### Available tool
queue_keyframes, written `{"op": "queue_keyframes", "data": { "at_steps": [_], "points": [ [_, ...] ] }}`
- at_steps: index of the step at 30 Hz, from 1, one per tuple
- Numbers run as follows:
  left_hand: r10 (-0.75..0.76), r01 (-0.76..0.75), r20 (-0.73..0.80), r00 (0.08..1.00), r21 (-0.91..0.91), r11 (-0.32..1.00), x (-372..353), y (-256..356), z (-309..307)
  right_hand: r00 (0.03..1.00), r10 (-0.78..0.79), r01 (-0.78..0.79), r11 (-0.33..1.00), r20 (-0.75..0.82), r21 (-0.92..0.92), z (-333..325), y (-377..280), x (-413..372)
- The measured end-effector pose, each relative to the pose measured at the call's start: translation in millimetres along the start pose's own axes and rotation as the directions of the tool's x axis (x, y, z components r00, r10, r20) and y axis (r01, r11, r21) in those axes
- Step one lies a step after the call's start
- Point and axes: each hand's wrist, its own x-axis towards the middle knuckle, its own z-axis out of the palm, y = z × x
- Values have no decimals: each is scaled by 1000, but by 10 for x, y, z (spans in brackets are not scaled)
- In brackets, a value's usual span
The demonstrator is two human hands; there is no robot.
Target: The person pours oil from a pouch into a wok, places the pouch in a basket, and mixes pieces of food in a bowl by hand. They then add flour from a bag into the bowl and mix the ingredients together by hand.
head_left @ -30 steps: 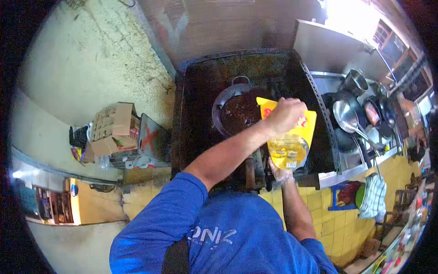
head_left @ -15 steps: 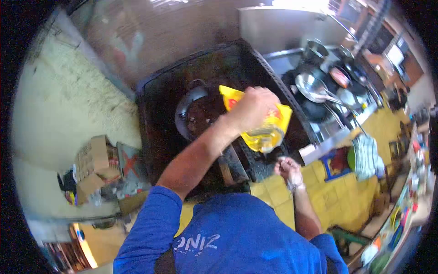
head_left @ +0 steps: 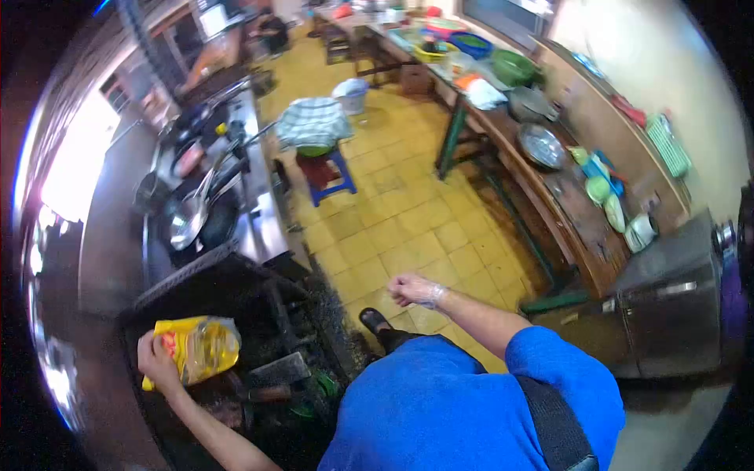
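Note:
My left hand [head_left: 159, 363] grips a yellow pouch of oil [head_left: 206, 350] by its left side, above the dark stove [head_left: 169, 294]. The pouch has a see-through window with yellowish liquid behind it. My right hand [head_left: 412, 290] hangs over the tiled floor with its fingers curled into a fist; whether anything is inside cannot be seen. Clear plastic [head_left: 432, 293] wraps around its wrist. Close to the pouch, a broad metal blade [head_left: 284, 370] with a wooden handle lies at the stove's near edge.
Pans and a ladle [head_left: 188, 224] crowd the steel counter [head_left: 263, 228] at left. A blue stool [head_left: 338, 179] carries a cloth-covered container [head_left: 312, 124]. Along the right wall runs a wooden table [head_left: 569, 208] with bowls and vegetables, beside a metal cabinet [head_left: 667, 310]. A person [head_left: 271, 35] is far back.
My view has swung right, bringing the floor and wooden table in and leaving the wok out of sight. The pouch remains in my left hand; my right hand stays curled.

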Motion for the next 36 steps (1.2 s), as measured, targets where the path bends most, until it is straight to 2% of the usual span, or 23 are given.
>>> {"op": "queue_keyframes", "data": {
  "at_steps": [2, 3, 5, 7, 8, 10, 12, 14, 16, 17, 19, 21, 23, 24, 25, 26, 27, 28, 29, 31, 32, 33, 36],
  "points": [
    [17, -6, -107, 994, 106, 994, 35, 31, 81, 991, 22, -9, 995, -135, 98, -359, 339, -325],
    [-42, 41, -45, 998, -13, 999, 123, 69, 107, 978, 49, -21, 990, -203, 139, -537, 416, -496],
    [-20, 18, -78, 997, -25, 1000, 231, 265, 258, 951, 80, -21, 981, -299, 193, -819, 686, -709],
    [45, -45, 35, 998, 9, 999, 275, 761, 328, 955, 72, 14, 959, -289, 283, -1072, 893, -876],
    [79, -79, 33, 996, -4, 997, 348, 1030, 407, 883, 87, -30, 991, -461, 128, -1107, 949, -991],
    [301, -299, 61, 952, -45, 953, 477, 1575, 656, 865, 65, 22, 986, -497, 168, -1317, 1433, -987],
    [295, -276, 56, 954, -221, 935, 581, 2104, 959, 844, 39, 72, 980, -535, 185, -1594, 1577, -1103],
    [260, -203, 80, 962, -424, 882, 664, 2702, 1249, 865, 139, -341, 867, -482, -362, -1861, 1520, -1370],
    [335, -262, 45, 941, -531, 806, 776, 3298, 1622, 850, -160, -93, 892, -502, -442, -2183, 2134, -1442],
    [385, -295, 14, 923, -615, 731, 815, 3619, 1822, 848, 47, -300, 863, -528, -405, -2335, 1944, -1721],
    [472, -372, -65, 879, -714, 593, 866, 4552, 2090, 791, -167, -127, 896, -588, -426, -2647, 2108, -2155],
    [567, -388, -35, 823, -764, 515, 1024, 5247, 2371, 779, -42, -234, 906, -626, -353, -3027, 2317, -2529],
    [632, -412, -121, 766, -847, 337, 1156, 6097, 2581, 711, 37, -345, 888, -702, -303, -3452, 2586, -2829],
    [608, -367, -146, 781, -894, 258, 1260, 6438, 2798, 621, 64, -327, 927, -781, -184, -3547, 2489, -3069],
    [670, -464, -197, 716, -851, 246, 1388, 6834, 2823, 525, 100, -293, 954, -845, -69, -3633, 2280, -3346],
    [667, -385, -169, 726, -903, 190, 1480, 7196, 2942, 519, 98, -293, 954, -849, -69, -3820, 2266, -3510],
    [650, -306, -148, 746, -942, 137, 1604, 7528, 3157, 495, 36, -96, 995, -868, -14, -4006, 2279, -3664],
    [669, -385, -221, 710, -917, 105, 1664, 7913, 3189, 458, -22, 108, 994, -889, 31, -4187, 2225, -3773],
    [680, -305, -188, 709, -951, 55, 1755, 8222, 3343, 352, 84, 283, 940, -932, 191, -4260, 1892, -3898],
    [678, -362, -238, 696, -931, 44, 1846, 8883, 3593, 171, -49, 233, 972, -984, -8, -4537, 1353, -4189],
    [684, -392, -325, 653, -918, -62, 1837, 9229, 3638, 136, -43, 260, 966, -990, -7, -4685, 1075, -4333],
    [694, -481, -358, 625, -877, -19, 1854, 9535, 3701, 99, -39, 285, 958, -994, -9, -4857, 815, -4478],
    [747, -388, -311, 588, -919, -77, 1826, 10307, 3763, -62, -327, 197, 922, -943, -333, -5443, 25, -4916]
  ]
}}
